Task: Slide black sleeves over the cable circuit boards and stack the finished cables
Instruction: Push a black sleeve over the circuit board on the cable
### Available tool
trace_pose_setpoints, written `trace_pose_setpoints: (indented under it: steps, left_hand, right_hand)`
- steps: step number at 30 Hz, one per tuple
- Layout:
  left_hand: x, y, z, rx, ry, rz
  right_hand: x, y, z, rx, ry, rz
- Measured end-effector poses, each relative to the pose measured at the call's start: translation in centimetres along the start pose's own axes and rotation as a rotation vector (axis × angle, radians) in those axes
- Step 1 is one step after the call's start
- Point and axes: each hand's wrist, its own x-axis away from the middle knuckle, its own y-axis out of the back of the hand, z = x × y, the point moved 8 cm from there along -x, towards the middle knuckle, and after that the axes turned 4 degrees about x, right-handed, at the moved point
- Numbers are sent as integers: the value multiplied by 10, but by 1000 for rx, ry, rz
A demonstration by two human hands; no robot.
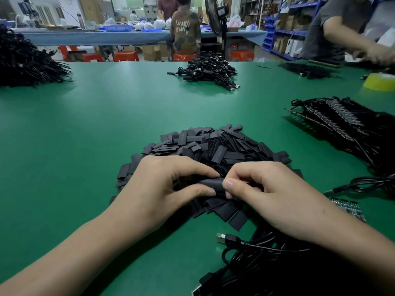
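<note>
Midway, I judge: left hand (162,189) and right hand (267,193) both pinch one black sleeve (211,182) in their grip above the sleeve pile (213,146). Sleeved cables (207,71) lie heaped far across the tabletop (85,124), and bare-board cables (346,129) wait at right.

We can read only one text: pale letters "UNKN" above "OWN" on the back of the brown patterned shirt (185,28) of a person seated at the long blue counter (96,37). The flat black sleeves (213,146) carry faint print (too blurred for us to read).
</note>
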Motion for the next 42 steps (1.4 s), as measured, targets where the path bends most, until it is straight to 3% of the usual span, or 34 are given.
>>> trace_pose_setpoints:
  steps: [5, 13, 18, 26, 31, 36, 42]
  left_hand:
    - [0, 2, 12, 109, 123, -52]
    - [6, -14, 34, 465, 354, -6]
    - [6, -16, 33, 393, 346, 29]
    - [8, -20, 35, 530, 363, -33]
    - [8, -20, 34, 484, 340, -52]
    - [7, -20, 27, 372, 287, -50]
    - [7, -13, 30, 422, 292, -115]
  right_hand:
    - [0, 18, 0, -55, 80, -172]
    - [9, 31, 17, 214, 260, -341]
    - [11, 29, 21, 238, 295, -356]
    - [10, 30, 21, 242, 300, -357]
    - [10, 29, 19, 235, 297, -364]
    - [9, 26, 16, 158, 256, -368]
    - [8, 30, 9, 205, 143, -395]
